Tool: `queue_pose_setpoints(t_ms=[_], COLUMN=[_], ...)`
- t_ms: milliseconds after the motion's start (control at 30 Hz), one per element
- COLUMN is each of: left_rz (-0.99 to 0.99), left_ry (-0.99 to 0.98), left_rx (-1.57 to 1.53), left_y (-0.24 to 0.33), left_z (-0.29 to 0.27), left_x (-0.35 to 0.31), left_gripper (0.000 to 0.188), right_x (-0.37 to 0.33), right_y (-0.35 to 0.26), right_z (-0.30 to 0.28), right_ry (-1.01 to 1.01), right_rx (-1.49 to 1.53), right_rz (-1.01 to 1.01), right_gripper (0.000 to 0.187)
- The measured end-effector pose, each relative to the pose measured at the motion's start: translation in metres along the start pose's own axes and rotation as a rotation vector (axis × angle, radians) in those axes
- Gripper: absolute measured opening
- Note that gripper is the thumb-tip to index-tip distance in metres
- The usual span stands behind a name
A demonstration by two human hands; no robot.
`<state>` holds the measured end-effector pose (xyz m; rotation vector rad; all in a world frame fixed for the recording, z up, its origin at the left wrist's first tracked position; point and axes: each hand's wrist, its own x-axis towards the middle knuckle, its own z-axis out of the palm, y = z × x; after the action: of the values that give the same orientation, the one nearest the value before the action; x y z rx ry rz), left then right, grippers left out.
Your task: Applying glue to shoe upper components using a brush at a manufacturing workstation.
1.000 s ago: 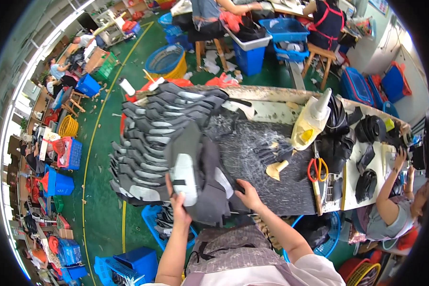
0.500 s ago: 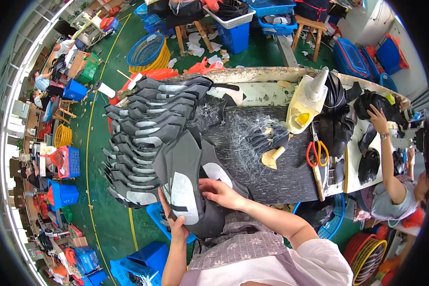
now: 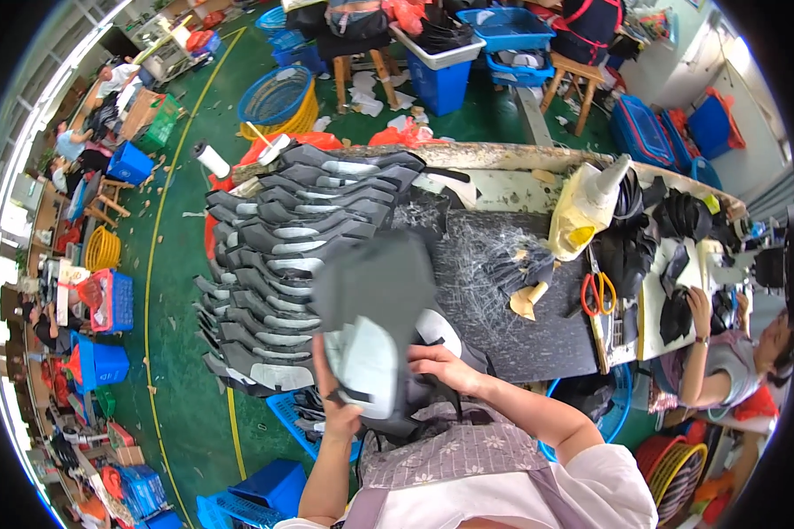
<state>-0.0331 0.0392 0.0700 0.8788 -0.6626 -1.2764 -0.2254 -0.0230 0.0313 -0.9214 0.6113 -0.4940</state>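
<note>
A small stack of dark grey cut sheet pieces with white patches [image 3: 375, 278], perhaps shoe-upper parts, is held upright in front of my apron. My left hand [image 3: 337, 401] clasps its lower left side, thumb across the front and the other fingers partly hidden. At the right edge, my right hand [image 3: 445, 366] has bent fingers against the stack; the fingertips are partly hidden. Another similar piece [image 3: 437, 328] lies just behind on the bench. Long overlapping rows of similar grey-and-white pieces [image 3: 282, 304] cover the bench's left end.
A scratched dark board [image 3: 534, 344] bears scraps. To its right are orange-handled scissors [image 3: 598, 293], a yellowed bottle [image 3: 580, 212] and black pieces [image 3: 635, 251]. Blue baskets [image 3: 300, 423] stand below the bench edge. A co-worker [image 3: 723, 361] handles black parts at right.
The held stack has been raised and tilted more upright, blurring at its top. Both hands have shifted slightly right in the picture. The co-worker's arm has come down nearer the bench.
</note>
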Motion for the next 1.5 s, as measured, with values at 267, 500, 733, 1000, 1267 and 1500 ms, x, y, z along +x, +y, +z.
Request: queue_pose_setpoints(t_ms=[267, 500, 733, 1000, 1267, 1500], left_rz=[-0.123, -0.336, -0.278, -0.189, -0.264, -0.181], left_ry=[0.140, 0.275, 0.314, 0.183, 0.281, -0.031], left_rx=[-0.267, -0.122, 0.139, 0.091, 0.423, 0.606], left_y=[-0.040, -0.132, -0.146, -0.152, -0.148, -0.109], left_z=[0.002, 0.001, 0.041, 0.067, 0.071, 0.069], left_x=[0.002, 0.023, -0.016, 0.020, 0.044, 0.078], left_gripper=[0.056, 0.052, 0.053, 0.056, 0.062, 0.041], right_x=[-0.012, -0.026, -0.024, -0.022, -0.097, -0.105], right_y=[0.077, 0.065, 0.071, 0.047, -0.068, -0.100], right_z=[-0.058, -0.094, -0.114, -0.130, -0.235, -0.255], right_ry=[0.490, 0.400, 0.538, 0.609, 1.509, 1.190], right_rx=[0.005, -0.468, -1.118, -0.930, -0.935, -0.353], right_rz=[-0.146, -0.059, -0.093, -0.349, -0.442, -0.372], right_gripper=[0.040, 0.057, 0.045, 0.044, 0.055, 0.014])
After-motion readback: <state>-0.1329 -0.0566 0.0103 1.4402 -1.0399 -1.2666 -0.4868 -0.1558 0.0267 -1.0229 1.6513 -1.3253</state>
